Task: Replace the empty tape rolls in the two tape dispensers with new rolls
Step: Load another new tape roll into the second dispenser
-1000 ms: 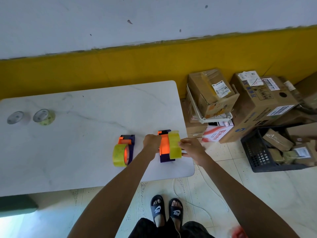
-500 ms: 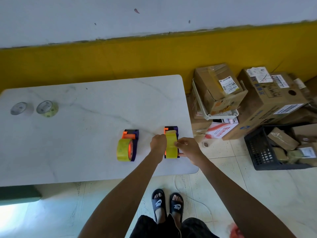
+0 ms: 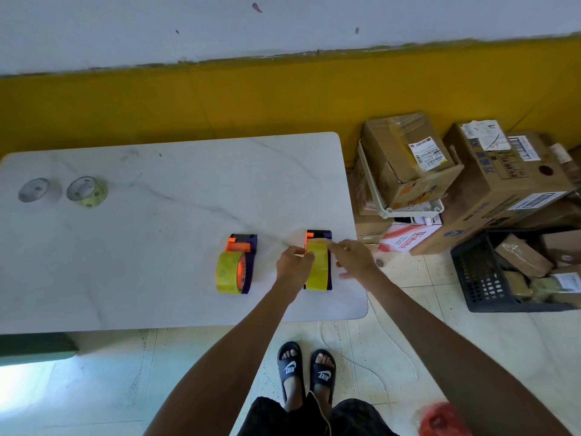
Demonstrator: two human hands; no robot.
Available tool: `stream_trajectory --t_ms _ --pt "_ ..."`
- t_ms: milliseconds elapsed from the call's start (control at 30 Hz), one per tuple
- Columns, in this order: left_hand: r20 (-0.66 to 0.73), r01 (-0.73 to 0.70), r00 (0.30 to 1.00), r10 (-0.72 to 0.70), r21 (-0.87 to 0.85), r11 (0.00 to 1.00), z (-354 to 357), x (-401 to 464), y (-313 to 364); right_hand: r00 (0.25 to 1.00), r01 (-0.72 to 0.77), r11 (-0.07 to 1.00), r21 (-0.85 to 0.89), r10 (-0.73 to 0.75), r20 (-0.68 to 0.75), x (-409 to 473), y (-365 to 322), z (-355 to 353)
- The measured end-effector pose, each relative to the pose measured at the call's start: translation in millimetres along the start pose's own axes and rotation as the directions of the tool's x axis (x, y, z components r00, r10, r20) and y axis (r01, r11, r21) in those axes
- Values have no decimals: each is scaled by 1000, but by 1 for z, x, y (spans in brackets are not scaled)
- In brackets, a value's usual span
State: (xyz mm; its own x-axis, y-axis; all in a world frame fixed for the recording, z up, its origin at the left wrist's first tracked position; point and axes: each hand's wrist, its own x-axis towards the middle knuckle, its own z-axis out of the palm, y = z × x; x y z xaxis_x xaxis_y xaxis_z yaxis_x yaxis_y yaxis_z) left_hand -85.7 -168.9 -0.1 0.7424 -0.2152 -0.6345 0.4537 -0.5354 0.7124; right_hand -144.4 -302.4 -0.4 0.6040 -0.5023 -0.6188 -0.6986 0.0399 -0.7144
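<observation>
Since a moment ago the right dispenser (image 3: 318,261) has been set flat near the table (image 3: 157,247) edge; the left hand (image 3: 294,267) pinches its new roll (image 3: 317,265), while the right hand (image 3: 352,259), fingers loosely spread, reaches over the front. Both dispensers look loaded. The slippers (image 3: 306,371) read NIKE.

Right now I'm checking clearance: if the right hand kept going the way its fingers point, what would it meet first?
The right hand points left toward the yellow tape roll in the right dispenser; its fingertips seem already at the roll's top edge.
</observation>
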Motion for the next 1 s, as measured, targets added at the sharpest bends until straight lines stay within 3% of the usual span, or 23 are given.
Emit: stream_trajectory --t_ms 67,167,300,433,533,767,900,1000 --pt "1 -51 999 51 39 998 -1 -1 -2 969 226 938 -262 -243 -37 14 -16 -10" --pt "-1 -118 993 118 93 989 -3 2 -8 902 425 769 -477 -405 150 30 -48 -16" --pt "-31 -184 982 187 98 978 -2 4 -14 890 435 672 -600 -220 399 46 -66 -5" --pt "-106 -157 980 169 111 981 1 6 -14 887 427 639 -640 -158 434 57 -62 5" --pt "-136 -146 977 167 151 978 2 9 -12 883 452 556 -698 -170 437 62 -58 5" --pt "-57 -174 982 181 119 978 4 10 -15 860 496 442 -747 -130 494 74 -51 0" --pt "-11 -200 979 201 91 976 8 7 -18 903 428 383 -818 -149 402 74 -43 9" --pt "3 -239 971 240 49 970 8 2 -18 950 311 408 -858 -126 284 72 -39 21"
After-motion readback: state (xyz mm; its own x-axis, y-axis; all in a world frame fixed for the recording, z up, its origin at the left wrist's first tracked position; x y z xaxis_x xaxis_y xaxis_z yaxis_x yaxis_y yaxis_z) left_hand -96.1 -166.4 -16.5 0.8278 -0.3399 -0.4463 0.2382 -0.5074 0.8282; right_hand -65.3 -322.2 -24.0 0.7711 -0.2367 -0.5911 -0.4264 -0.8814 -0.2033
